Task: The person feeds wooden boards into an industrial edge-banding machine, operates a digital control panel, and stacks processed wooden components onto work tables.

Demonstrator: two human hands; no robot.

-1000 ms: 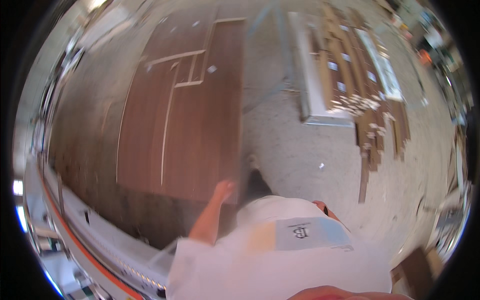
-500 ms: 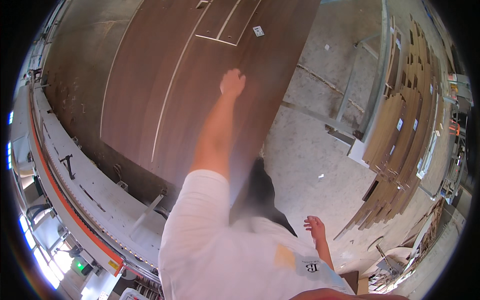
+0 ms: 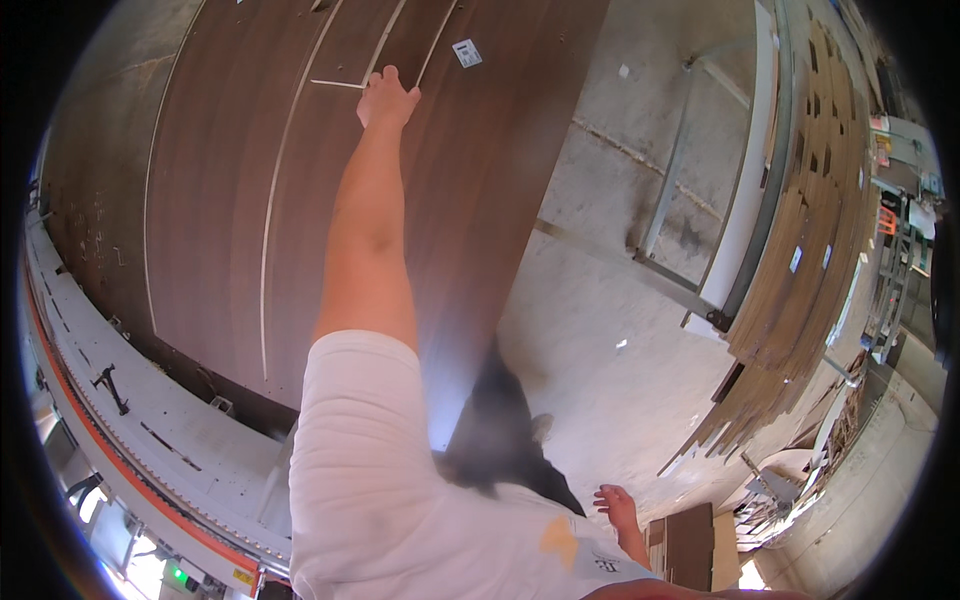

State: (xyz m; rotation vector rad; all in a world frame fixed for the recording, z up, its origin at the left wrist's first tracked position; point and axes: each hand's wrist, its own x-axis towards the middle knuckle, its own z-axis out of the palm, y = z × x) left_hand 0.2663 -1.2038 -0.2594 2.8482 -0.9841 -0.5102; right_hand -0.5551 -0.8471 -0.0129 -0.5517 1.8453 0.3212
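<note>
Brown panels (image 3: 475, 190) beneath an outstretched left arm (image 3: 372, 215); the right hand (image 3: 617, 504) held low by the body.
The panels lie flat ahead and to the left of the person, with pale edges marking their outlines; a long pale machine (image 3: 165, 425) with an orange stripe curves along the left; stacked brown boards (image 3: 815, 220) stand to the right across the concrete floor (image 3: 590, 320); the left arm reaches forward nearly straight from its white sleeve (image 3: 362, 420); the left hand (image 3: 388, 98), knuckles up, is loosely open, thumb apart, apparently empty, at a panel's pale edge (image 3: 338, 84), though contact cannot be told; the right hand is half open, fingers softly bent, holding nothing visible; a small white label (image 3: 467, 53) lies just beyond the left hand, to its right.
</note>
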